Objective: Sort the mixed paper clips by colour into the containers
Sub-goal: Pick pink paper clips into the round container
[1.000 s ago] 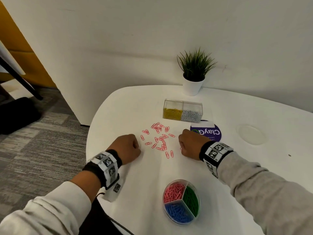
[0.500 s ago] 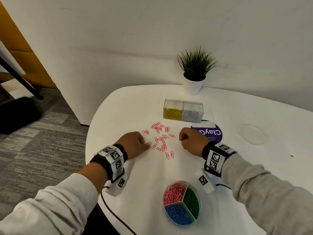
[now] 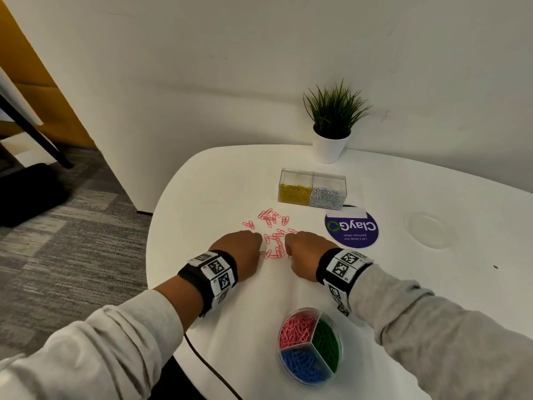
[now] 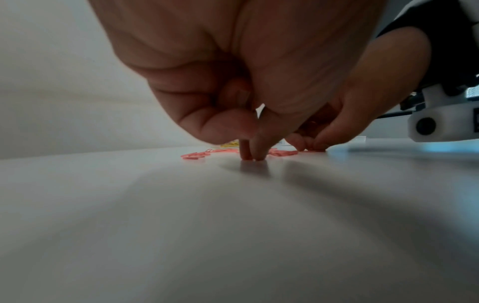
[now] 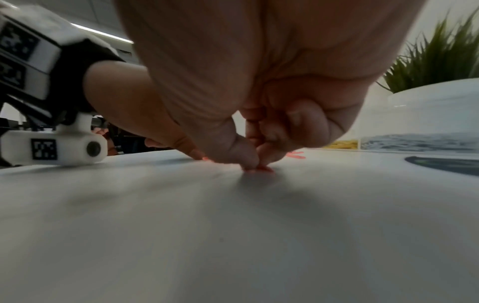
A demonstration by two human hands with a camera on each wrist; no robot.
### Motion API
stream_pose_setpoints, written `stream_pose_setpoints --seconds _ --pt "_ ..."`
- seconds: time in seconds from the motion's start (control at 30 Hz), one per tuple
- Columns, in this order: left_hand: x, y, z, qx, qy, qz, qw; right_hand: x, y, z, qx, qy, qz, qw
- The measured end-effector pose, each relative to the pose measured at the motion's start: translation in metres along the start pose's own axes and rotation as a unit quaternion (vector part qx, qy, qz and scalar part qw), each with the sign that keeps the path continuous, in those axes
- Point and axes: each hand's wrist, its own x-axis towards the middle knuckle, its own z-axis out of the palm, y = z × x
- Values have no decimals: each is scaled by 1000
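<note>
Several pink paper clips [image 3: 272,230] lie loose on the white table [image 3: 202,197]. My left hand [image 3: 257,244] and right hand [image 3: 289,243] sit knuckles-up on either side of the near clips, fingers curled down. In the left wrist view the left fingertips [image 4: 255,156] touch the table and pinch a pink clip [image 4: 244,151]. In the right wrist view the right thumb and forefinger [image 5: 250,162] pinch a pink clip [image 5: 263,169] flat on the table. A round container [image 3: 310,345] near me holds pink, green and blue clips in separate sections.
A clear two-part box [image 3: 313,189] with yellow and white clips stands behind the pile. Next to the right hand lies a purple round sticker [image 3: 352,229]. A potted plant [image 3: 331,125] stands at the wall, and a black cable [image 3: 207,365] hangs off the near table edge.
Both hands have moved inward and slightly forward into the pile. The near clips now lie bunched closer together between them.
</note>
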Motion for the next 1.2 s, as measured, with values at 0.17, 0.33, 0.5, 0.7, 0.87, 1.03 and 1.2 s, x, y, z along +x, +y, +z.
stream_pose_setpoints --seconds 0.17,0.33,0.5,0.7,0.87,1.03,1.2 --pt "1 -15 -8 -102 -39 -73 991 3 17 -11 151 -2 73 986" --pt "1 -38 -9 -601 -21 -244 760 1 43 -23 772 75 218 592" --pt "1 -28 -8 -674 -45 -198 710 4 33 -23 475 37 161 864" --pt "10 -14 1 -231 -11 -54 971 -1 11 -6 41 -57 1 998" --pt "7 0 2 -37 7 0 999 -9 15 -12 50 -40 -20 998" --pt "2 -1 -6 -13 -19 -6 1000 -53 -2 -40 148 4 -73 986" --pt "-19 -3 -23 -89 -65 -5 994 -112 -31 -29 107 -59 -154 981"
